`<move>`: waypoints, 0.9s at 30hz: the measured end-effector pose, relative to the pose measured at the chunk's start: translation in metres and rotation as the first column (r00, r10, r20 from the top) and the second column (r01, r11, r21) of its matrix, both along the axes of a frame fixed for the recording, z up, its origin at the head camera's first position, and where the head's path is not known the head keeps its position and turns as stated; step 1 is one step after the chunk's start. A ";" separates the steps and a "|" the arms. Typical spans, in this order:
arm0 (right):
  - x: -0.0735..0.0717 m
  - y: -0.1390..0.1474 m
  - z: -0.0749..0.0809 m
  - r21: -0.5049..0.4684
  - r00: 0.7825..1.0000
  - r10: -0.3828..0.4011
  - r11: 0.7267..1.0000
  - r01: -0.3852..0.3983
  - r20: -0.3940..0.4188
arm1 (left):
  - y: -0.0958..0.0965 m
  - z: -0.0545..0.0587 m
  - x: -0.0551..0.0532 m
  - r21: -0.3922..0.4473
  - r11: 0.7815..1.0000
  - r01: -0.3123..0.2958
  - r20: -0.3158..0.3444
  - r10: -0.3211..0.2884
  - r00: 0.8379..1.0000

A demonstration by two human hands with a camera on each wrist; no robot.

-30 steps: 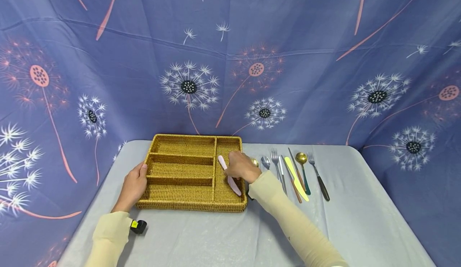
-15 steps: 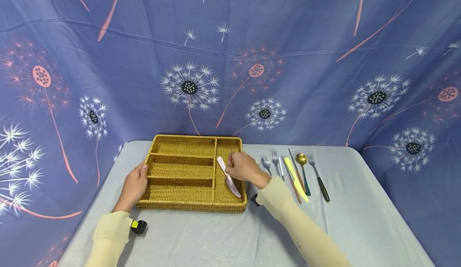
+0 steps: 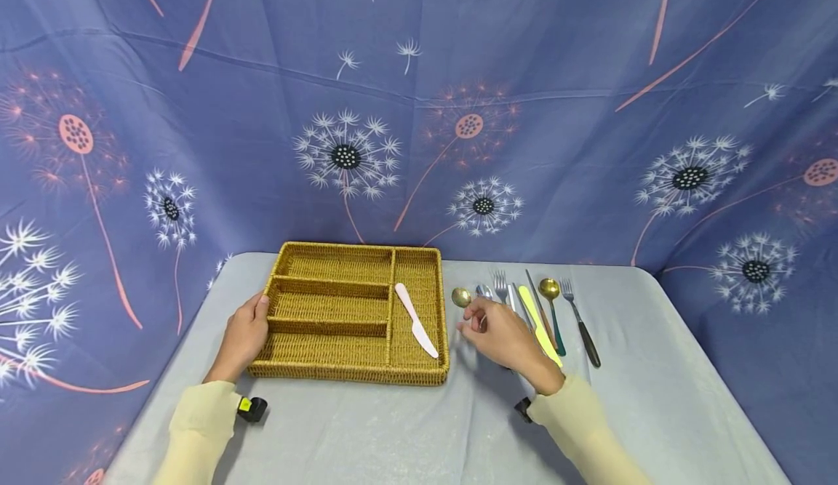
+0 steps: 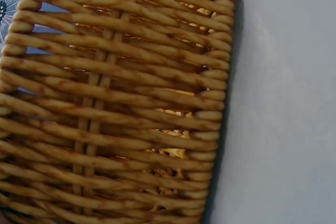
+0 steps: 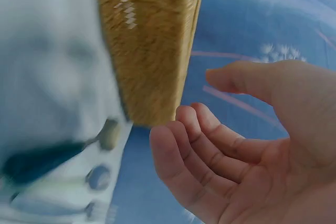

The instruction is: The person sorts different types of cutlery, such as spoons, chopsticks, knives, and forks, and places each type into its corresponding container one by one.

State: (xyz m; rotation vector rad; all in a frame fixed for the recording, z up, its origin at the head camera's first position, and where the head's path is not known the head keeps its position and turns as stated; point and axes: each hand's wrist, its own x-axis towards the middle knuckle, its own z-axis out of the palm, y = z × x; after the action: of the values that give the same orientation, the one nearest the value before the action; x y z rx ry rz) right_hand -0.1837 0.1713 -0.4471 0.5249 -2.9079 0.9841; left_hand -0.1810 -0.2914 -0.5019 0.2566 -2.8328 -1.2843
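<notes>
A woven cutlery tray (image 3: 347, 376) with four-sided compartments lies on the table; its outer wall (image 4: 115, 98) fills much of the left wrist view. My left hand (image 3: 241, 339) holds the tray's left side, thumb at the rim and the other fingers mostly hidden. In the long right compartment lies a pink table knife (image 3: 416, 321), slanting. My right hand (image 3: 507, 336) hovers to the right of the tray over the cutlery, palm bare in the right wrist view, fingers (image 5: 168, 150) loosely bent and holding nothing. A gold spoon (image 3: 461, 297) lies just beyond its fingertips.
Right of the tray lie a silver spoon (image 3: 484, 291), a silver fork (image 3: 500, 283), a yellow knife (image 3: 540, 325), a gold spoon with green handle (image 3: 550, 290) and a black-handled fork (image 3: 586, 336). A patterned cloth (image 3: 419, 107) hangs behind the table (image 3: 366, 434).
My right hand has let go of the pink knife, leaving it in the right compartment, and moved right, out of the tray to above the cutlery. The left hand has stayed at the tray.
</notes>
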 end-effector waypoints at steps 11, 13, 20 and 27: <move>0.021 0.063 -0.021 0.020 0.993 -0.118 0.993 0.118 0.018 | 0.001 0.001 0.002 -0.011 1.000 0.000 -0.016 0.000 1.000; 0.024 0.074 -0.025 0.030 0.990 -0.142 0.990 0.141 0.022 | 0.001 0.001 0.002 -0.011 1.000 -0.001 -0.013 0.001 1.000; 0.025 0.109 -0.034 0.064 0.981 -0.194 0.979 0.194 0.000 | 0.001 0.001 0.002 -0.001 1.000 -0.007 -0.012 0.007 1.000; 0.016 0.142 -0.032 0.109 0.959 -0.284 0.954 0.281 0.019 | 0.002 0.002 0.001 0.009 1.000 -0.014 -0.001 0.014 1.000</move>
State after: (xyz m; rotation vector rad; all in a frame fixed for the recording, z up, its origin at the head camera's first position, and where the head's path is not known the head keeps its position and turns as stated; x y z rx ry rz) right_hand -0.1676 0.3134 -0.4791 0.0875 -2.9637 0.8122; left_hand -0.1796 -0.2896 -0.4999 0.2751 -2.8197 -1.2946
